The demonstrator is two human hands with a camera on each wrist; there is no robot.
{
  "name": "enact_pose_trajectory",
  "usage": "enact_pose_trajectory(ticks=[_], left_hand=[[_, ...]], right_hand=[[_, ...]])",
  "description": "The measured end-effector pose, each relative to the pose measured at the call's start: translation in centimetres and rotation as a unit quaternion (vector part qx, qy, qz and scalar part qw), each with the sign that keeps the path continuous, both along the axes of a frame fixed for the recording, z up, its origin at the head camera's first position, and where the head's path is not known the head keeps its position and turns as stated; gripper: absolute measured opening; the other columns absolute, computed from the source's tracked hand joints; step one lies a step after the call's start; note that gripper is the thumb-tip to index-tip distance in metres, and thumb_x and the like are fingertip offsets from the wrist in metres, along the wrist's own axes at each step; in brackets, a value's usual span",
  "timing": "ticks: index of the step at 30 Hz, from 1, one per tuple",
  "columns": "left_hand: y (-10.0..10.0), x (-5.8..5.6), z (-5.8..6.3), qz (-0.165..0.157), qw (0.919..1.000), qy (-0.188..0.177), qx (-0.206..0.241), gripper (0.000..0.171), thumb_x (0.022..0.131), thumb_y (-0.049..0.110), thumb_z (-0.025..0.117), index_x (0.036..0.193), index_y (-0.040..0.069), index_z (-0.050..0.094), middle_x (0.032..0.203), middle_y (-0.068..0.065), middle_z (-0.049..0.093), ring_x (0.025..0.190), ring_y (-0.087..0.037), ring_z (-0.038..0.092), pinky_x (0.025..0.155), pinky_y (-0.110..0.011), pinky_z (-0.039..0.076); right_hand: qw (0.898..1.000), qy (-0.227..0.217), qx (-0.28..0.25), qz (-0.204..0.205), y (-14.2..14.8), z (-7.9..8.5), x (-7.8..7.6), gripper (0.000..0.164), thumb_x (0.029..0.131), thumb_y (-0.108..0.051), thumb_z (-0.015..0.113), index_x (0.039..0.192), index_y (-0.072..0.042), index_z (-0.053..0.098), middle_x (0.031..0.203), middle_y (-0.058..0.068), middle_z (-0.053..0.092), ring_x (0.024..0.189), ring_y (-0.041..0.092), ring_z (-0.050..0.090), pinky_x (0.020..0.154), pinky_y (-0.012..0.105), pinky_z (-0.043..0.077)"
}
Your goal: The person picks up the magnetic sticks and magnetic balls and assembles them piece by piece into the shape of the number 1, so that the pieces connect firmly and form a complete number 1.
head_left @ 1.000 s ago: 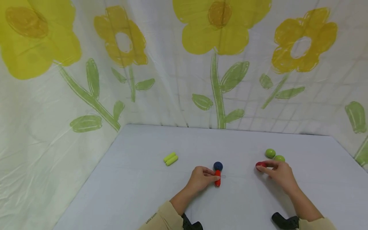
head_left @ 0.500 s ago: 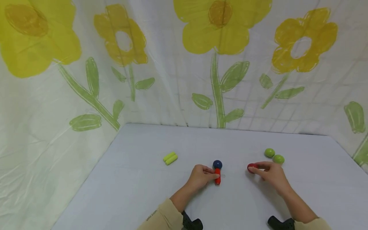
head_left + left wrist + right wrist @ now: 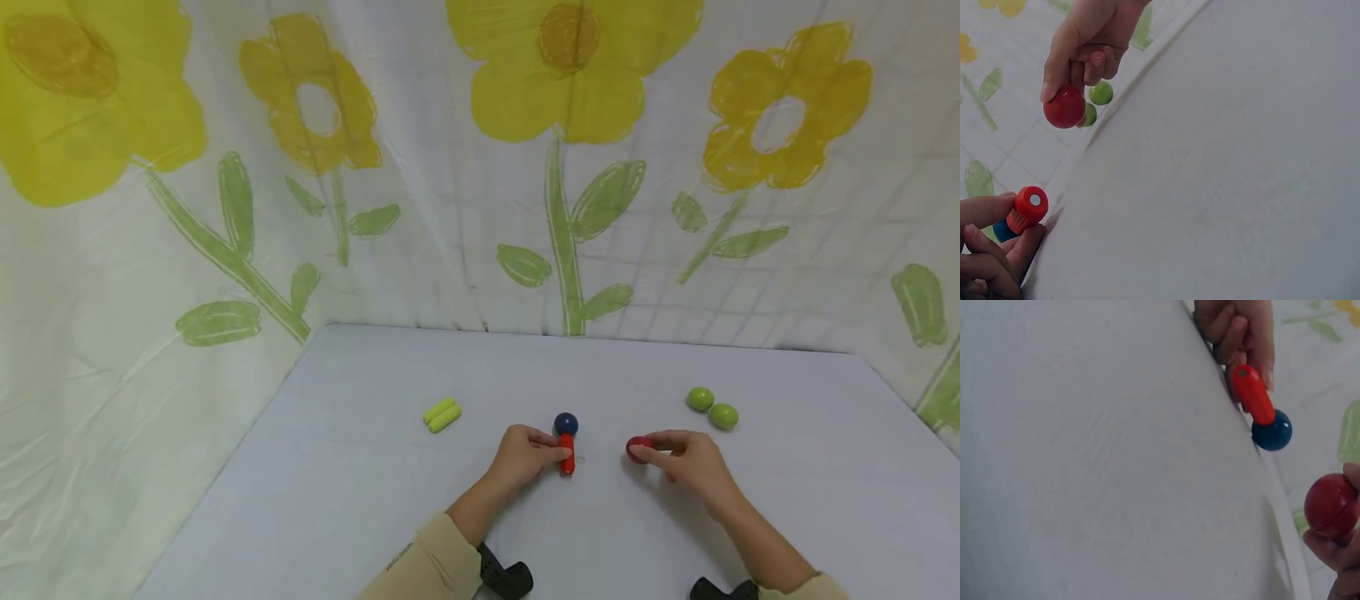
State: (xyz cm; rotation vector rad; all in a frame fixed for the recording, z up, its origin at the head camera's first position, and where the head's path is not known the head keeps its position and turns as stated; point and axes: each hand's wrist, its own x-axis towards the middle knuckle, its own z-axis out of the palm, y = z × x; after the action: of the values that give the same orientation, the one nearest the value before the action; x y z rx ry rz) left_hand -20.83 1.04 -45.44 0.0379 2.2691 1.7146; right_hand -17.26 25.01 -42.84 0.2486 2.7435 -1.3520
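Observation:
Between its thumb and fingers my left hand [image 3: 522,457] pinches a red rod [image 3: 567,455]. A dark blue ball [image 3: 566,423] sits at the rod's far end, touching it. The rod's near end face shows a pale round spot in the left wrist view. To the right, my right hand [image 3: 693,467] holds a shiny red ball [image 3: 638,449] by thumb and fingertips. A thin seam runs round this red ball [image 3: 1330,506] in the right wrist view. A short gap separates the red ball from the rod and blue ball.
Two green balls [image 3: 701,398] lie at the back right of the white table [image 3: 360,500]. Two yellow-green rods [image 3: 442,414] rest side by side at the back left. Behind the table hangs a white curtain [image 3: 427,250] with yellow flowers.
My right hand has moved left and slightly nearer with the red ball, away from the green balls and toward the rod. The left hand, rod and blue ball have hardly moved.

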Motion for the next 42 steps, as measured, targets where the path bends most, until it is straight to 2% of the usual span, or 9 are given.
enact_pose_trajectory(ticks=[4, 15, 24, 42], left_hand=[[0.2, -0.2, 0.0, 0.003, 1.0, -0.002, -0.003, 0.023, 0.077, 0.019, 0.076, 0.091, 0.001, 0.069, 0.072, 0.0, 0.063, 0.057, -0.008, 0.047, 0.05, -0.019, 0.039], [0.3, -0.5, -0.1, 0.008, 1.0, 0.003, -0.005, 0.024, 0.076, 0.02, 0.076, 0.09, 0.002, 0.069, 0.075, 0.0, 0.061, 0.059, -0.009, 0.048, 0.051, -0.02, 0.039], [0.5, -0.6, -0.3, 0.019, 0.9998, 0.003, 0.0, 0.024, 0.076, 0.022, 0.077, 0.088, 0.003, 0.07, 0.074, 0.001, 0.06, 0.059, -0.009, 0.047, 0.05, -0.02, 0.038], [0.6, -0.8, -0.5, 0.016, 0.9996, 0.021, 0.01, 0.023, 0.075, 0.018, 0.077, 0.088, 0.0, 0.07, 0.071, -0.002, 0.068, 0.058, -0.006, 0.049, 0.05, -0.02, 0.037]], right_hand=[[1.0, -0.02, -0.021, 0.003, -0.7, 0.2, 0.3, 0.049, 0.079, -0.038, 0.072, 0.11, 0.0, 0.066, 0.081, -0.001, 0.067, 0.055, 0.011, 0.049, 0.053, 0.024, 0.041], [0.994, -0.06, -0.086, -0.007, -3.0, 0.2, 1.2, 0.049, 0.079, -0.038, 0.073, 0.11, -0.001, 0.066, 0.08, -0.001, 0.066, 0.061, 0.013, 0.048, 0.055, 0.024, 0.041], [0.993, -0.056, -0.101, -0.003, -5.0, -1.1, 1.5, 0.04, 0.076, -0.033, 0.075, 0.102, -0.004, 0.069, 0.075, -0.002, 0.066, 0.055, 0.011, 0.047, 0.051, 0.023, 0.039], [0.989, -0.039, -0.141, -0.003, -8.0, -2.0, 2.2, 0.036, 0.075, -0.03, 0.077, 0.096, -0.002, 0.067, 0.076, 0.001, 0.069, 0.053, 0.01, 0.047, 0.049, 0.023, 0.04]])
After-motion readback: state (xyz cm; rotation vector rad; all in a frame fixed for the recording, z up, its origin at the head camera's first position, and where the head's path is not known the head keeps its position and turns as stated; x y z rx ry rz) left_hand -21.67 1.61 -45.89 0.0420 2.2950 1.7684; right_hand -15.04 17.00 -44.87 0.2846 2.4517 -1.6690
